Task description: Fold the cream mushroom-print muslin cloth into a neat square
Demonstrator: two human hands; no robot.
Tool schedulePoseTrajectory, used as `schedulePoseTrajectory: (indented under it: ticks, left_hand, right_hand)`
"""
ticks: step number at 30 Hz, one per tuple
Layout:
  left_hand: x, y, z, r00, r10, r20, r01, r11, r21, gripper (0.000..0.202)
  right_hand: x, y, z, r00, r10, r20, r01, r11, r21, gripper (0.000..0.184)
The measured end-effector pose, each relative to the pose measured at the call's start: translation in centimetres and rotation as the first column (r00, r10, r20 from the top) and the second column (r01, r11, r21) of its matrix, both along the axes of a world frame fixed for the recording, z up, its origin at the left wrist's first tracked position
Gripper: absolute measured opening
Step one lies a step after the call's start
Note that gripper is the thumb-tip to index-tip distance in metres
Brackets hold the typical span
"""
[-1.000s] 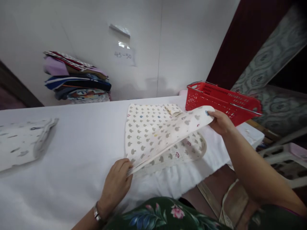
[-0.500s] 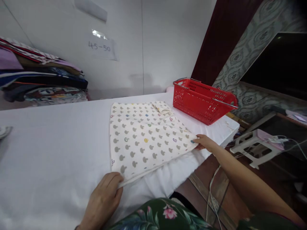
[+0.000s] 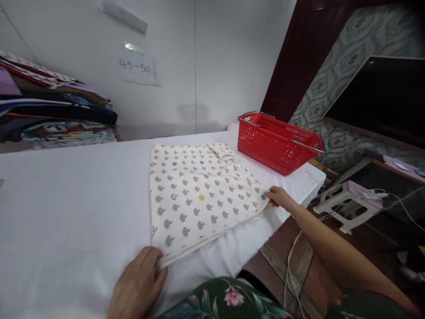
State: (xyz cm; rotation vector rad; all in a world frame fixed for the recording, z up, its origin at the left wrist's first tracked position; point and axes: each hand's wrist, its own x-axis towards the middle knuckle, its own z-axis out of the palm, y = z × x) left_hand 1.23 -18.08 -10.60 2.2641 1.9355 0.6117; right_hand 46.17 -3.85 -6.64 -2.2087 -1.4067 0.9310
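Note:
A cream cloth garment [image 3: 199,190] printed with grey mushrooms and a few coloured ones lies spread on the white-covered table [image 3: 83,199]. It looks folded, with a small piece turned over at its far right corner; its exact kind I cannot tell. My left hand [image 3: 141,277] pinches the near left corner between thumb and fingers. Out at the near right corner, my right hand [image 3: 279,196] grips the edge the same way. The near hem runs between both hands, slightly raised at the corners.
A red plastic basket [image 3: 279,144] with metal handles stands at the table's right end. Stacked folded clothes [image 3: 56,106] are at the back left. A paper marked 45-50 [image 3: 141,66] hangs on the wall. A white stool [image 3: 348,204] and cables lie beyond the right edge.
Both hands keep hold of the near corners. The left corner has come slightly nearer to me and to the left, and the view has shifted a little.

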Motion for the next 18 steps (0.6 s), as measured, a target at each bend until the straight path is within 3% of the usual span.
schedulePoseTrajectory:
  ticks: [8, 12, 15, 18]
  left_hand:
    - [0.1, 0.0, -0.5, 0.997, -0.029, 0.075, 0.033, 0.998, -0.054, 0.012]
    - [0.3, 0.2, 0.1, 0.996, -0.028, 0.081, 0.034, 0.997, -0.075, 0.010]
    - [-1.3, 0.4, 1.2, 0.998, 0.020, 0.061, -0.015, 0.997, -0.080, 0.006]
    - [-4.7, -0.1, 2.1, 0.991, 0.125, 0.044, -0.124, 0.992, -0.026, 0.003]
  right_hand:
    - [1.2, 0.0, -1.5, 0.980, 0.031, 0.195, -0.021, 0.998, -0.053, 0.022]
    - [0.7, 0.2, -1.4, 0.980, 0.043, 0.192, -0.037, 0.999, -0.038, 0.018]
    - [-0.7, -0.5, -1.0, 0.991, 0.055, 0.123, -0.050, 0.998, -0.047, 0.016]
    - [-2.4, -2.5, -1.0, 0.992, 0.122, -0.044, -0.126, 0.985, -0.121, 0.016]
